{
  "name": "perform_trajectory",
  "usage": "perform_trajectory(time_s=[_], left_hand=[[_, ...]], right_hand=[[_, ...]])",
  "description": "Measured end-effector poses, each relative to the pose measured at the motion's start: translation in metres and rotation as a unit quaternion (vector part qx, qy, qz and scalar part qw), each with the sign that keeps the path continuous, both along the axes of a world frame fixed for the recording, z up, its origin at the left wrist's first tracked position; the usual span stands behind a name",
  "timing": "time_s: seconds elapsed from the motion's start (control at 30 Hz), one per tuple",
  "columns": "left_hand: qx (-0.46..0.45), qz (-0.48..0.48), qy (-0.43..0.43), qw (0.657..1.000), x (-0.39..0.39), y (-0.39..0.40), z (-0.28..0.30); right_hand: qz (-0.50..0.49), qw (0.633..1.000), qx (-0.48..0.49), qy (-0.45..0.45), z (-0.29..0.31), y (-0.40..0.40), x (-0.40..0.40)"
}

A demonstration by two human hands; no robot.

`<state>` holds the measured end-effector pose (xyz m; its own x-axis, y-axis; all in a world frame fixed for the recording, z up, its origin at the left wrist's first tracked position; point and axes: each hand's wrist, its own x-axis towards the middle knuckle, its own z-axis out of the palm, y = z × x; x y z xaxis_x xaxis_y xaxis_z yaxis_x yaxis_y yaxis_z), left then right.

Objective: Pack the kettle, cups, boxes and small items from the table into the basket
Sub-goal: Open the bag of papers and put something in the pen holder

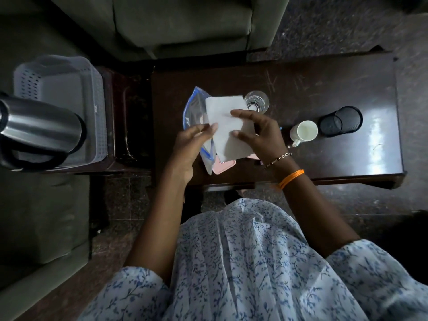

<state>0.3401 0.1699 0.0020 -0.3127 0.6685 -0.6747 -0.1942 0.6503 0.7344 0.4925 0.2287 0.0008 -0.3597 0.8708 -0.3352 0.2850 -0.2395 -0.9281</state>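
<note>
white box (pixel 225 126), blue-floral sleeve (pixel 370 262), orange band (pixel 291 179)

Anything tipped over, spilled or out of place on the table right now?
Nothing spilled. The mesh pen cup lies on its side beside the upright white mug. The kettle lies sideways across the basket.

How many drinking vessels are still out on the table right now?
2: a clear glass just beyond the white box, and a white mug further right beside the black mesh holder. The hands could hide something smaller.
</note>
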Motion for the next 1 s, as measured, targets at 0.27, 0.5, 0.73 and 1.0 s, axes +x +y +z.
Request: perform_trajectory(time_s=[0.27, 0.5, 0.73, 1.0], left_hand=[[0.005, -0.049, 0.115, 0.992, 0.018, 0.004, 0.000], [0.047, -0.079, 0.171, 0.981, 0.020, 0.007, 0.004], [0.012, -0.080, 0.026, 0.996, 0.028, 0.010, 0.009], [-0.024, -0.055, -0.009, 0.998, 0.038, 0.012, 0.008]], right_hand=[[0.039, 0.982, 0.090, -0.162, 0.001, 0.003, 0.021], [0.052, 0.994, 0.024, -0.095, 0.005, 0.014, 0.037], [-0.080, 0.958, -0.232, 0.149, 0.007, 0.019, 0.041], [-0.073, 0.966, -0.245, 0.041, -0.002, 0.020, 0.032]])
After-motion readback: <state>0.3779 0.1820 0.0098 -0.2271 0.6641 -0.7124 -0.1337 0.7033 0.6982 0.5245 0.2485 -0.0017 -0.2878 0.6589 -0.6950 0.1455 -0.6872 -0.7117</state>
